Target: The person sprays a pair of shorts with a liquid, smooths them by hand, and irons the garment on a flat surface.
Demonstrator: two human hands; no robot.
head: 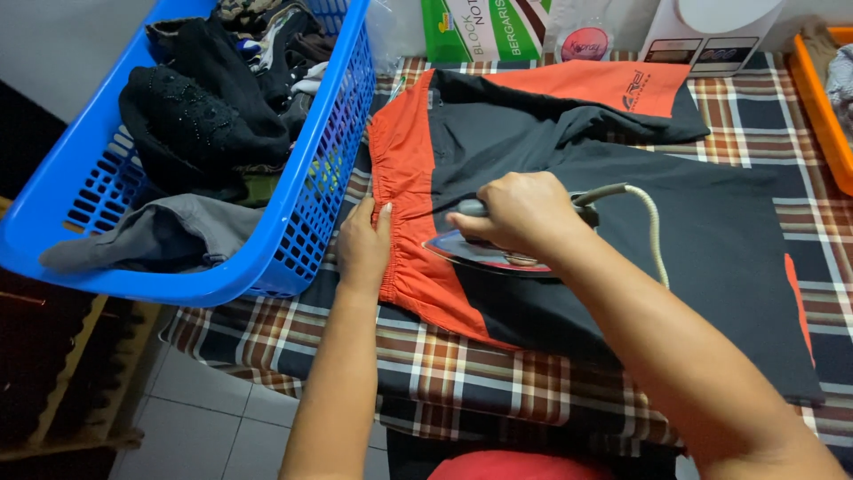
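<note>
Bench covered in brown plaid cloth (pixel 426 364) is carrying black-and-orange fabric trousers (pixel 622 222); blue plastic laundry basket (pixel 302 231) is sitting beside them. My right hand (pixel 524 213) is gripping the iron (pixel 484 253), fingers wrapped around its handle; my left hand (pixel 362 244) is pressing the orange waistband, fingers together.

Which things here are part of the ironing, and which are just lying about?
In use:
right hand gripping the grey electric iron
left hand holding down the orange-and-black trousers
plaid cloth-covered table

Lying about:
blue plastic laundry basket of dark clothes
orange plastic tray
green carton
</note>
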